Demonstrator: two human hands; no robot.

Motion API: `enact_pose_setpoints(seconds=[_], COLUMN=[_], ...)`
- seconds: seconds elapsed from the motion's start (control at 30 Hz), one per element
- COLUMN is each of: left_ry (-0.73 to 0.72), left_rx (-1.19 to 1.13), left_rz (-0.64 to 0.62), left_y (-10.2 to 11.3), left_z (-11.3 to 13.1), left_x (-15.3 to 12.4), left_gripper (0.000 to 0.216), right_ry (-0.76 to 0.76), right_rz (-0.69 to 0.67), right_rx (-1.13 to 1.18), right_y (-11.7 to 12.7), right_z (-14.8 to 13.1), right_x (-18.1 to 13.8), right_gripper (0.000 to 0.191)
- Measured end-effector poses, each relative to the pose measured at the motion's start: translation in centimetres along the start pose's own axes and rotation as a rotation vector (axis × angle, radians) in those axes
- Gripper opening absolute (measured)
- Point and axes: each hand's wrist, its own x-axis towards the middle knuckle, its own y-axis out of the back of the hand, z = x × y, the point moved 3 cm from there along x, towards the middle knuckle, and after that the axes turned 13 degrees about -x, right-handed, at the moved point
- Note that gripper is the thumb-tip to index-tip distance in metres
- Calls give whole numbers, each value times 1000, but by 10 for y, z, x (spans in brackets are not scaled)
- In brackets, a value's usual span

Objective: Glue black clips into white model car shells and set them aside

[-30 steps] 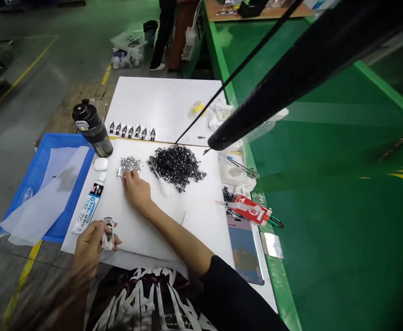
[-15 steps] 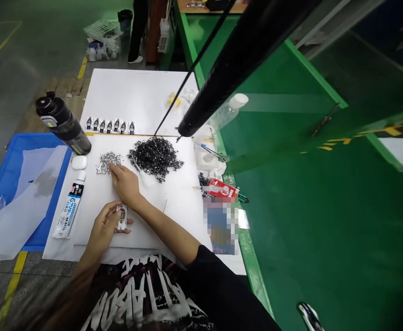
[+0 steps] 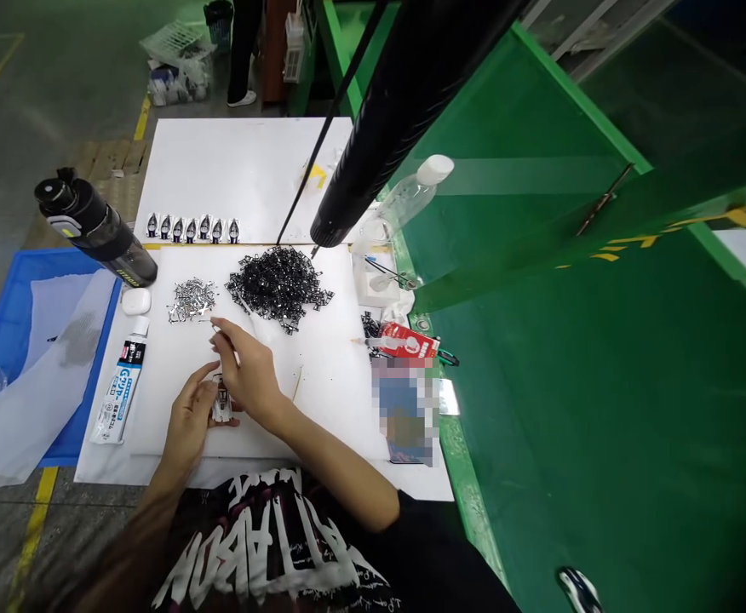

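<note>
My left hand (image 3: 187, 421) is shut on a small white car-shaped piece (image 3: 221, 402), held upright just above the white board (image 3: 328, 409). My right hand (image 3: 250, 372) hovers right beside that piece, with thumb and forefinger pinched on a thin pale stick (image 3: 227, 342). Its tip points towards a small pile of silver metal parts (image 3: 192, 300), close but not touching. Further right lies a larger heap of black parts (image 3: 277, 288). A row of several small dark-and-white pieces (image 3: 192, 228) stands along the far edge of the board.
A black water bottle (image 3: 95, 228), a white earbud case (image 3: 136, 300) and a glue tube (image 3: 118, 404) lie on the left, beside a blue tray (image 3: 60, 272). A thick black pole (image 3: 398, 111) crosses overhead. A red packet (image 3: 408, 340) and a blurred phone (image 3: 404, 409) lie right.
My right hand has lifted off the board and drawn back towards the white piece, its fingers now pinched. My left hand has turned the piece upright. The whole view has shifted slightly.
</note>
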Motion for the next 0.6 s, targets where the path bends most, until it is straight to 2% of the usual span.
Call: enact_pose_setpoints(seconds=[0.1, 0.27, 0.37, 0.43, 0.5, 0.6], left_ry=[-36, 9, 36, 66, 94, 140], left_rx=[48, 105, 101, 75, 36, -27], left_rz=[-21, -184, -268, -297, -291, -244], left_y=[-6, -25, -36, -41, -43, -45], left_z=[-1, -5, -9, -13, -17, -21], left_x=[1, 3, 2, 1, 1, 1], left_gripper=[46, 38, 37, 37, 40, 56], right_ry=[-83, -221, -292, -336, -378, -440], right_rz=[79, 169, 206, 219, 230, 252], right_rx=[62, 147, 200, 238, 271, 302], right_y=[20, 41, 52, 57, 61, 64], right_z=[2, 11, 17, 22, 26, 34], right_x=[-36, -78, -89, -92, -94, -94], right_gripper=[26, 14, 21, 19, 14, 12])
